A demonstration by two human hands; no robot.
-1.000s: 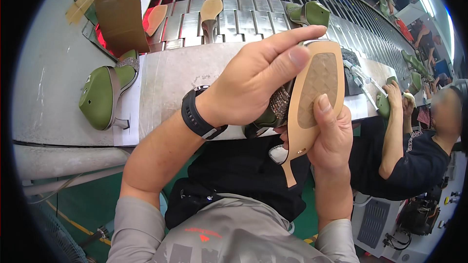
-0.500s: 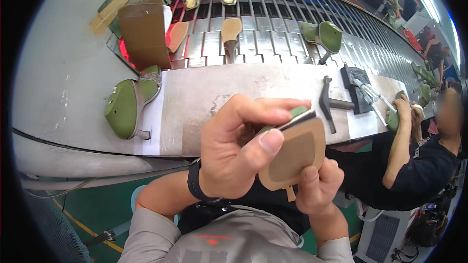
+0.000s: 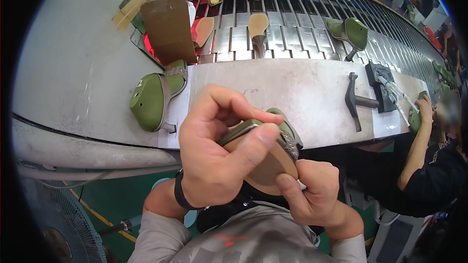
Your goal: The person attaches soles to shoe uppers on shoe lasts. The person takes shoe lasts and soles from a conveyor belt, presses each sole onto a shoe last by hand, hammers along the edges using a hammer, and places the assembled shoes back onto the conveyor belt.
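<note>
Between my hands is a sandal on a green shoe last [image 3: 285,125], its tan sole [image 3: 268,170] turned toward me and a glittery strap [image 3: 289,145] at its side. My left hand [image 3: 214,151] is closed on it, thumb over the sole's edge and fingers on the green last behind. My right hand [image 3: 314,190] is closed on the sole's lower right part, its thumb lying against the tan face; its other fingers are partly hidden. Left of my hands, a similar heeled sandal on a green last [image 3: 148,102] lies on the worktable [image 3: 302,87].
A hammer [image 3: 353,100] lies right on the table beside a dark block [image 3: 382,83] and white tubes [image 3: 392,92]. Beyond is a roller conveyor [image 3: 287,24] with a heeled tan sole [image 3: 258,27] and another green last [image 3: 352,34]. A co-worker's arm [image 3: 414,151] is at right.
The held sandal has tilted in my hands, so more of its green last and the glittery strap show. My left hand has moved slightly left. The surroundings have shifted right in the view.
</note>
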